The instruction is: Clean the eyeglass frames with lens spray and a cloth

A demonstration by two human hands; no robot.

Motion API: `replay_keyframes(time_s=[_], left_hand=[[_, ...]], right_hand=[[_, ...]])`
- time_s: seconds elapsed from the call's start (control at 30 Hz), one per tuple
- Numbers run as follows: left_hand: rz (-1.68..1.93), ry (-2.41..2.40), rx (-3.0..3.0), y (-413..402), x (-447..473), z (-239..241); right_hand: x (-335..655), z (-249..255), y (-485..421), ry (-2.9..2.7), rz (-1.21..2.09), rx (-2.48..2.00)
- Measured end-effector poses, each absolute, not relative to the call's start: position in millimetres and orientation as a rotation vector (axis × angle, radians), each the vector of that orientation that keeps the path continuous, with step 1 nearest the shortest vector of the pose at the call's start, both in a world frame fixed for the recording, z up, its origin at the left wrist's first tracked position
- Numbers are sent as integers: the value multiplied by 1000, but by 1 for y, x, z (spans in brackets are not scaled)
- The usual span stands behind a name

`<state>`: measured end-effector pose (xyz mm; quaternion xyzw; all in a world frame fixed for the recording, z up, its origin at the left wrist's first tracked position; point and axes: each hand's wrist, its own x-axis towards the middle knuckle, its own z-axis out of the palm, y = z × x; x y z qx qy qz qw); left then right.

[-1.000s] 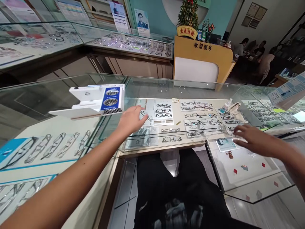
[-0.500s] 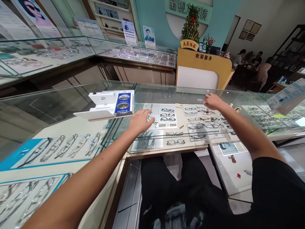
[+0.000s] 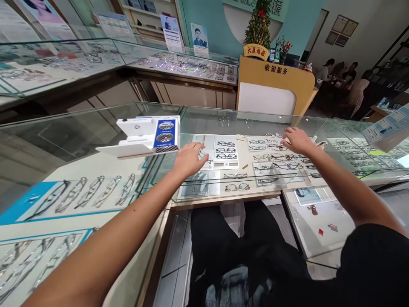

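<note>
My left hand (image 3: 191, 159) lies on the glass top of the display counter, its fingers stretched and holding nothing. Just left of it stands an opened white and blue box (image 3: 166, 135) with its flap out. My right hand (image 3: 298, 140) hovers at or touches the glass farther right, fingers apart and without anything in them. Close to its fingertips a small, shiny pinkish item (image 3: 272, 135) rests on the counter; it is too small to name. Under the glass, between my hands, are several eyeglass frames (image 3: 226, 150) on white cards.
A small light-coloured looped object (image 3: 322, 144) lies right of my right hand. A sign stand (image 3: 386, 130) is on the right end. An open drawer (image 3: 319, 226) juts out below. Beyond stands a yellow cashier desk (image 3: 275, 64). People (image 3: 348, 76) sit at the back right.
My right hand has let go of the small shiny item, which now lies on the glass, and has moved slightly right with its fingers spread. My left hand stays in place.
</note>
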<state>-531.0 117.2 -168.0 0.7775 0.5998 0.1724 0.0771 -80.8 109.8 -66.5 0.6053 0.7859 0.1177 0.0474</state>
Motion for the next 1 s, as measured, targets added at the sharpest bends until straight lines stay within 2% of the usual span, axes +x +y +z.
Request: replay_keyframes(time_s=[0.13, 0.27, 0.43, 0.6, 0.67, 0.8, 0.9, 1.0], left_hand=[[519, 1798, 2317, 114, -532, -166], [484, 1759, 2314, 110, -536, -162], [566, 1804, 2322, 100, -537, -155], [789, 1710, 2210, 63, -510, -114], [698, 1446, 2155, 42, -488, -96], [91, 753, 1904, 0, -438, -92], [-324, 490, 1670, -26, -409, -128], [-414, 601, 1391, -41, -394, -185]], right_hand=[[-38, -48, 18, 2466, 521, 1851], [22, -44, -94, 2392, 376, 2071], [67, -90, -216, 2108, 154, 2678], [60, -136, -248, 1978, -67, 2921], [54, -143, -238, 2089, 52, 2878], [49, -147, -209, 2348, 445, 2770], [51, -148, -191, 2432, 716, 2746], [55, -151, -175, 2429, 963, 2778]])
